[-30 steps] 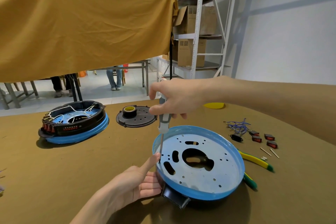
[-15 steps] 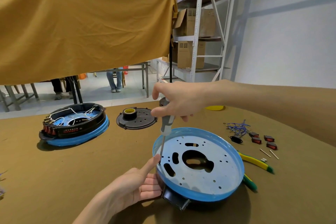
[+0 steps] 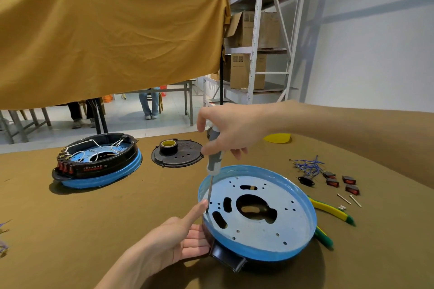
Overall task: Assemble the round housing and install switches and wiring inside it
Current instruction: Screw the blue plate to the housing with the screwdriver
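Wiring loops glint inside a finished black-and-blue housing far left on the brown worktop. Left hand steadies the round housing, fingers seemingly straight against its rim; right hand grips a grey screwdriver upright on the perforated plate.

Mustard cloth hangs across the far side; white metal shelving holds cardboard boxes; yellow disc lies on the brown surface; people's legs beyond, beside a grey table.
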`<action>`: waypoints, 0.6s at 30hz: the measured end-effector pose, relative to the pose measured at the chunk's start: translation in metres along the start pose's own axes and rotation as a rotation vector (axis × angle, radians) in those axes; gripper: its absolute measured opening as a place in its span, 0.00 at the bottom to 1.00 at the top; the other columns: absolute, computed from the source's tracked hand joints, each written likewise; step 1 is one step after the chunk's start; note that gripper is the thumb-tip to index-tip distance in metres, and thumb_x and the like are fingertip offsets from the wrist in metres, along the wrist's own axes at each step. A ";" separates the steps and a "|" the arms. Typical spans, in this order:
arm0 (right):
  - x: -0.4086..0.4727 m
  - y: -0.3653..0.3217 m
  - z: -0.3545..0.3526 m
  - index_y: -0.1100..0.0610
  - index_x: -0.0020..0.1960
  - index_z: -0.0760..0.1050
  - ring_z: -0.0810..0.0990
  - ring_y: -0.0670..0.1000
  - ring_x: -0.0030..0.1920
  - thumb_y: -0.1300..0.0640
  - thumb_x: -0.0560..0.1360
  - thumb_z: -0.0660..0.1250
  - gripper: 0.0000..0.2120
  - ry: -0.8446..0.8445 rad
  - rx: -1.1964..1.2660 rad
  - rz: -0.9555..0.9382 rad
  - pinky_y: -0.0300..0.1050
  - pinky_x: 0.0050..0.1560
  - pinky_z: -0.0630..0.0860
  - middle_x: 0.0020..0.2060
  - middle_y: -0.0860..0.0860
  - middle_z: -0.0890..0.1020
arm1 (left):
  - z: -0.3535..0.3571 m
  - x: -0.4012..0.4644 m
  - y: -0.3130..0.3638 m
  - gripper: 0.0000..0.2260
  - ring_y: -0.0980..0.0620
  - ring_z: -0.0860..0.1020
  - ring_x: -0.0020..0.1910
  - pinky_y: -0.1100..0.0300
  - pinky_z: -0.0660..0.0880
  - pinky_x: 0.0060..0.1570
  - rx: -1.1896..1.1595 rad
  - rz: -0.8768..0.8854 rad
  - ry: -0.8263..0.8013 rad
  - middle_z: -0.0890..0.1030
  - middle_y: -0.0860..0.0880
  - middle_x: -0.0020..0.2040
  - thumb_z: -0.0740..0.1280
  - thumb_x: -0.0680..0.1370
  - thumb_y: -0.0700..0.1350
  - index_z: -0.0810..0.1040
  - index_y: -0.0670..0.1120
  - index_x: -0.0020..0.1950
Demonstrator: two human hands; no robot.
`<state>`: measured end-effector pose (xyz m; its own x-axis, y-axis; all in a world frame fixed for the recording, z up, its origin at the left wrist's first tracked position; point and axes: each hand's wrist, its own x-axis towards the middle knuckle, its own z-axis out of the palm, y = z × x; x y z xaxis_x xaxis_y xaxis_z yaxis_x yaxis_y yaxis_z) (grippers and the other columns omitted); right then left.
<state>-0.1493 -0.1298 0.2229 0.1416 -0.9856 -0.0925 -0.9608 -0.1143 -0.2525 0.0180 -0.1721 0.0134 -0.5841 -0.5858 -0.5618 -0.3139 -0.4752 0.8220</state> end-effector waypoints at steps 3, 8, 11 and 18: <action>0.000 0.000 0.002 0.51 0.67 0.63 0.82 0.46 0.29 0.51 0.78 0.72 0.24 -0.001 0.000 0.000 0.39 0.29 0.79 0.42 0.52 0.84 | 0.000 -0.001 0.001 0.43 0.45 0.88 0.42 0.56 0.84 0.37 -0.001 0.000 0.005 0.87 0.37 0.48 0.77 0.56 0.66 0.80 0.33 0.57; 0.003 0.001 0.001 0.51 0.66 0.66 0.81 0.46 0.27 0.50 0.78 0.72 0.21 0.009 -0.030 0.010 0.39 0.28 0.78 0.39 0.52 0.85 | 0.000 -0.002 0.001 0.44 0.45 0.88 0.43 0.56 0.83 0.37 0.005 -0.008 0.007 0.87 0.37 0.48 0.77 0.56 0.66 0.80 0.34 0.58; 0.003 0.002 0.003 0.49 0.67 0.63 0.84 0.49 0.30 0.51 0.77 0.73 0.25 -0.015 0.005 0.012 0.39 0.29 0.79 0.40 0.53 0.84 | 0.000 -0.002 0.002 0.44 0.45 0.88 0.43 0.56 0.83 0.38 0.002 -0.006 0.005 0.87 0.37 0.48 0.77 0.56 0.66 0.80 0.34 0.58; 0.005 0.002 0.001 0.48 0.69 0.59 0.82 0.46 0.27 0.55 0.77 0.73 0.28 -0.050 0.034 0.010 0.39 0.29 0.78 0.34 0.51 0.84 | 0.002 -0.005 0.002 0.42 0.45 0.87 0.41 0.56 0.84 0.38 -0.001 -0.003 0.014 0.87 0.38 0.47 0.77 0.58 0.67 0.80 0.33 0.57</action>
<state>-0.1501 -0.1350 0.2214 0.1450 -0.9791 -0.1429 -0.9537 -0.0999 -0.2836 0.0187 -0.1693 0.0182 -0.5724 -0.5939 -0.5654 -0.3151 -0.4773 0.8203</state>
